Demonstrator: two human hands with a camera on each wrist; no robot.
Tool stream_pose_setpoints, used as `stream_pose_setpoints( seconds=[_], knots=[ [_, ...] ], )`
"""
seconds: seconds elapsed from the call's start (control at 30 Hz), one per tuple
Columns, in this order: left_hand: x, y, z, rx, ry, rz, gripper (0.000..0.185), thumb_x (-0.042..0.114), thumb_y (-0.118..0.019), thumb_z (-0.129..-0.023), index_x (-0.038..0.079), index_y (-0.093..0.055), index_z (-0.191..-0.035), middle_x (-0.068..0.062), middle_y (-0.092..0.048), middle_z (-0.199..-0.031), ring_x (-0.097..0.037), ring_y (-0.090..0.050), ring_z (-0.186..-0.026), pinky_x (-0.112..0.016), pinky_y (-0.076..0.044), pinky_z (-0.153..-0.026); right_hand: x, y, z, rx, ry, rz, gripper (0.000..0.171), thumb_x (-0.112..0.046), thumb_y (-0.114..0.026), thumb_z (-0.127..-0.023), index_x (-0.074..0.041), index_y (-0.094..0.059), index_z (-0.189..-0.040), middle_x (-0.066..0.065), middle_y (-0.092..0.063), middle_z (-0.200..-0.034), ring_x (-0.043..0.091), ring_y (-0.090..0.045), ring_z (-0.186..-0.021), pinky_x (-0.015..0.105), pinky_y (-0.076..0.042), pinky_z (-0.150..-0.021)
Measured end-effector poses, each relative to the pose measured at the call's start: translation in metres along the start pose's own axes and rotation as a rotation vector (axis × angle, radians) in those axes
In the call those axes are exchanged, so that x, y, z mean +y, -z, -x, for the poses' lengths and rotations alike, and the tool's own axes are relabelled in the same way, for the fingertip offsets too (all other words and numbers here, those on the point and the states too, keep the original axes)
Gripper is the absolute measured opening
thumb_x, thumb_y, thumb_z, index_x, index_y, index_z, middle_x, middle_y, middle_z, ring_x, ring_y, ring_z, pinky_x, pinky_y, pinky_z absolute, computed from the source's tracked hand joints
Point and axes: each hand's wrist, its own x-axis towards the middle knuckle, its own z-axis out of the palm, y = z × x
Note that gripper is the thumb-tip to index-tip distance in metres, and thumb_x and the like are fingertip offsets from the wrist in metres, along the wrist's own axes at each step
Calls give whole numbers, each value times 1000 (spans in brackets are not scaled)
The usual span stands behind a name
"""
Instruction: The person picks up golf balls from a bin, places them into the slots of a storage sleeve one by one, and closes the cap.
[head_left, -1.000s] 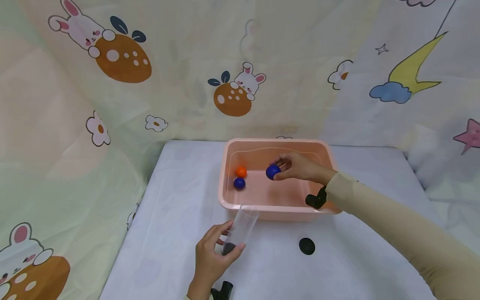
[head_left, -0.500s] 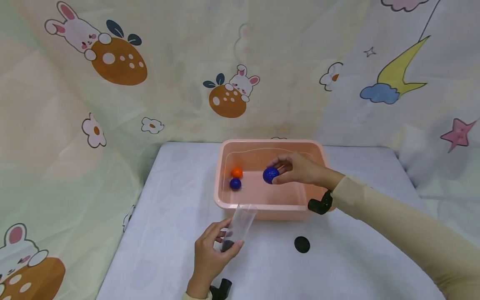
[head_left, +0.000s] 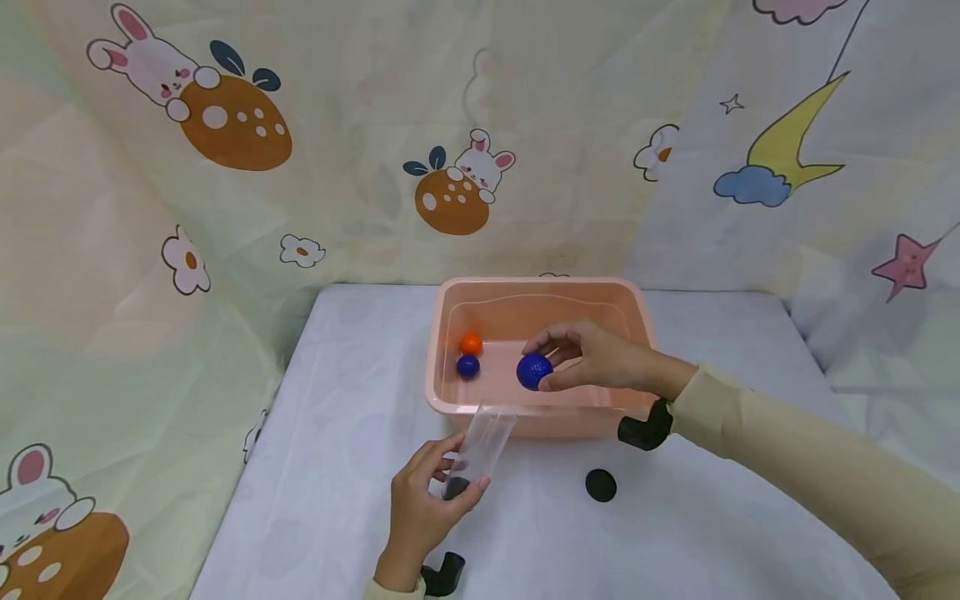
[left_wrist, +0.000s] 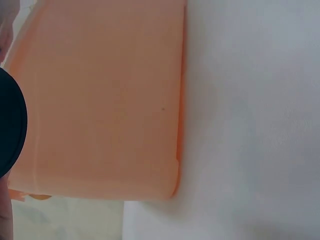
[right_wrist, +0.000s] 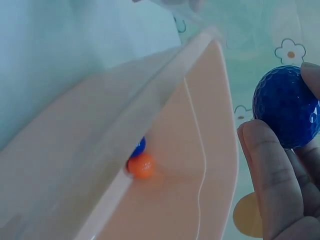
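Observation:
My right hand (head_left: 581, 357) pinches a dimpled blue ball (head_left: 534, 371) (right_wrist: 286, 106) above the near part of the pink tub (head_left: 442, 400). An orange ball (head_left: 471, 342) (right_wrist: 140, 165) and a smaller blue ball (head_left: 468, 366) (right_wrist: 138, 146) lie together at the tub's left side, in shallow water. My left hand (head_left: 431, 500) grips a clear plastic tube (head_left: 482, 448) with a dark bottom, tilted toward the tub, just in front of its near wall. The left wrist view shows only the tub's outer wall (left_wrist: 100, 100) and the white cloth.
A black round cap (head_left: 601, 485) lies on the white tablecloth (head_left: 345, 433) right of the tube. Printed fabric with rabbits, a moon and stars hangs behind and at both sides. Black wrist mounts sit at both wrists.
My right hand has brought the blue ball nearer and lower left, toward the tub's near wall and the tube. The left hand with the tube has stayed almost still.

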Motion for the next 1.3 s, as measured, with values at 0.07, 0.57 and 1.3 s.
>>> stream_pose_setpoints(
  seconds=[0.07, 0.57, 1.3],
  knots=[
    [1, 0, 0, -1, -2, -2, 61, 19, -99, -74, 13, -77, -130, -3, -79, -108, -16, -74, -76, -27, -62, -63, -2, -3, 2, -9, 25, 9, 40, -2, -82, -95, 9, -66, -130, 21, -70, -126, 34, -73, -114, 39, -64, -96],
    [10, -3, -2, -31, 11, 30, 58, 21, -99, -75, 13, -77, -129, -2, -79, -110, -13, -74, -79, -27, -62, -64, -1, -26, 9, -62, 89, -15, 38, -1, -83, -93, 5, -68, -128, 15, -72, -125, 29, -75, -112, 34, -62, -98],
    [13, -3, -3, -49, -67, 4, 60, 23, -98, -76, 9, -77, -129, -4, -79, -108, -11, -74, -79, -24, -61, -62, -2, -38, 8, -73, 105, 13, 38, -1, -84, -92, 5, -70, -126, 15, -74, -123, 31, -74, -114, 37, -64, -94]
  ],
)
